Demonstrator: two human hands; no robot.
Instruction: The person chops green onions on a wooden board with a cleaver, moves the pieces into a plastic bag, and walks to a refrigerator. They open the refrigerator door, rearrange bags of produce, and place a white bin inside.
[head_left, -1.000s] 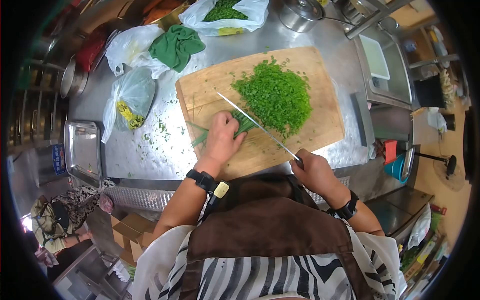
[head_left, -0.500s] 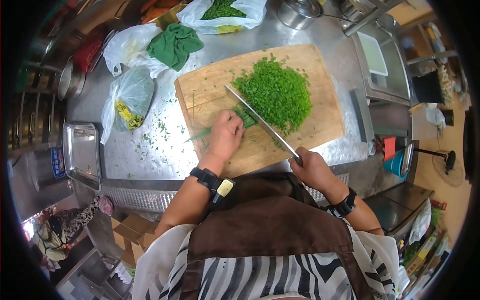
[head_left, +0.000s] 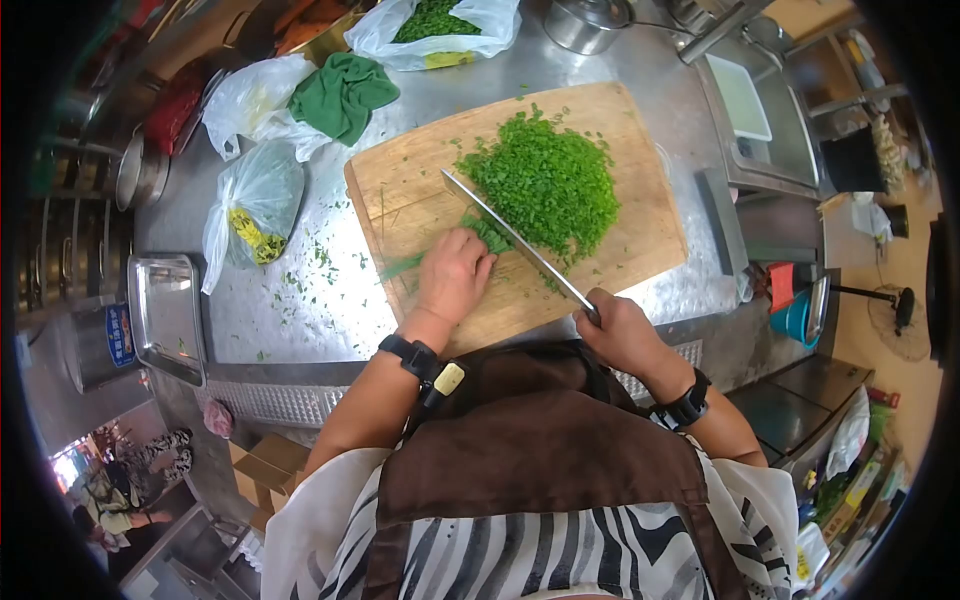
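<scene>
A wooden cutting board [head_left: 400,185] lies on the steel table, with a large heap of chopped green herbs [head_left: 545,180] on it. My right hand [head_left: 612,328] is wrapped round the handle of a long knife [head_left: 520,240], whose blade runs up and left along the heap's lower left side. My left hand [head_left: 457,275] has its fingers curled on a small bunch of green stalks [head_left: 487,233] just left of the blade. The ends of the stalks stick out past the hand's left side, over the board's left edge.
Knotted plastic bag [head_left: 262,200], white bag [head_left: 255,100] and green cloth [head_left: 343,95] lie left of the board. Beyond it are an open bag of greens [head_left: 435,35] and a lidded pot [head_left: 587,25]. A metal tray [head_left: 167,315] is far left, a sink [head_left: 790,130] right. Another person [head_left: 120,490] is lower left.
The view has shifted slightly. My left hand's fingers lie a little flatter over the stalks. The knife remains beside the heap in my right hand. The other person's pose has changed.
</scene>
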